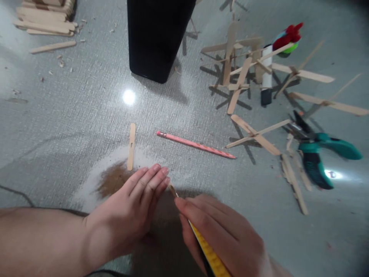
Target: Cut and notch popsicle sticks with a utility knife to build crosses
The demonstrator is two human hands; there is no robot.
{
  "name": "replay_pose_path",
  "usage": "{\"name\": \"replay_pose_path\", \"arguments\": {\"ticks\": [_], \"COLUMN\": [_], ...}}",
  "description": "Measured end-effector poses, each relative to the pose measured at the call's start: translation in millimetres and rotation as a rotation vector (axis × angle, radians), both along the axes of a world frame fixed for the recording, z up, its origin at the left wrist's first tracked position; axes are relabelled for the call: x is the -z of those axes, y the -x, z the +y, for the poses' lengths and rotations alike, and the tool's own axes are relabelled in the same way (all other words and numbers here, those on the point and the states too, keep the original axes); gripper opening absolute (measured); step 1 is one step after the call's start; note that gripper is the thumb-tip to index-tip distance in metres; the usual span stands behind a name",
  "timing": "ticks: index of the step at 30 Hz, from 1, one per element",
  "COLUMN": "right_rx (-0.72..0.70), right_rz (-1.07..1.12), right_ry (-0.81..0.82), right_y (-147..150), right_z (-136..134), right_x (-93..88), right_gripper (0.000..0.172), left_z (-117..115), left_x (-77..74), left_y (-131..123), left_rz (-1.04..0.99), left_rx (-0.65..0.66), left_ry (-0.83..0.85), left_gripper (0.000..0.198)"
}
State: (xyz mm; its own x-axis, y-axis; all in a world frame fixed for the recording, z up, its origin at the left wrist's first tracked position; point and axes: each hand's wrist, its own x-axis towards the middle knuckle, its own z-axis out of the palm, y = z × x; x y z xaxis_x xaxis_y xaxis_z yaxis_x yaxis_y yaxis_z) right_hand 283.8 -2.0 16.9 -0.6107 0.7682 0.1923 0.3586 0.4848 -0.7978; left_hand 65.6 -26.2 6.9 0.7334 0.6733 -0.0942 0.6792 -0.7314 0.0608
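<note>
My right hand (219,231) grips a yellow and black utility knife (206,248), its blade pointing up and left toward my left fingertips. My left hand (141,196) is closed, fingers pressed together, on a wooden craft stick (170,185). Only a pale end of that stick shows by the blade; the rest is hidden under the fingers. Just beyond my left hand lies another craft stick (132,148) with a small slot in its middle. It rests partly over a worn brown patch ringed with white. A pink pencil (196,144) lies farther right.
A tall black object (157,42) stands at the back. Stacked craft sticks (43,19) lie at the far left, with wood shavings near them. On the right are several crossed-stick pieces (255,134), a white and black marker-like tube (266,75) and green-handled pliers (314,150).
</note>
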Motion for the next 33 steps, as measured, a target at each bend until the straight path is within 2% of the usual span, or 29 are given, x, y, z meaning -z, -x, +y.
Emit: {"name": "replay_pose_path", "arguments": {"ticks": [4, 6, 8, 13, 16, 21, 25, 33], "right_rx": [-0.048, -0.043, 0.021, 0.09, 0.096, 0.073, 0.071, 0.03], "right_rz": [0.047, 0.062, -0.004, -0.006, -0.026, 0.025, 0.022, 0.041], "right_ry": [0.019, 0.028, 0.063, -0.117, -0.194, -0.099, -0.098, -0.101], "right_y": [-0.8, -0.3, 0.5, -4.3, -9.2, -6.1, -3.7, -4.0], "right_z": [1.5, 1.4, 1.4, 0.5, -0.8, 0.9, 3.6, 5.0], "right_x": [0.3, 0.9, 1.7, 7.1, 10.4, 12.2, 12.2, 12.8], "right_gripper": [0.044, 0.043, 0.042, 0.027, 0.028, 0.031, 0.03, 0.03], "left_z": [2.9, 3.8, 3.4, 1.4, 1.9, 2.1, 1.4, 0.7], "left_x": [-1.1, -0.5, 0.7, 3.3, 3.6, 4.1, 4.0, 4.6], "left_y": [1.0, 2.6, 4.2, 4.6, 3.0, 2.0, 2.4, 2.3], "left_rz": [-0.006, -0.005, -0.003, 0.025, 0.031, 0.032, 0.03, 0.038], "left_rx": [0.0, 0.004, 0.009, 0.027, 0.027, 0.02, 0.025, 0.025], "left_ry": [-0.01, -0.008, -0.001, 0.029, 0.025, 0.018, 0.014, 0.03], "left_gripper": [0.091, 0.093, 0.098, 0.111, 0.107, 0.103, 0.099, 0.104]}}
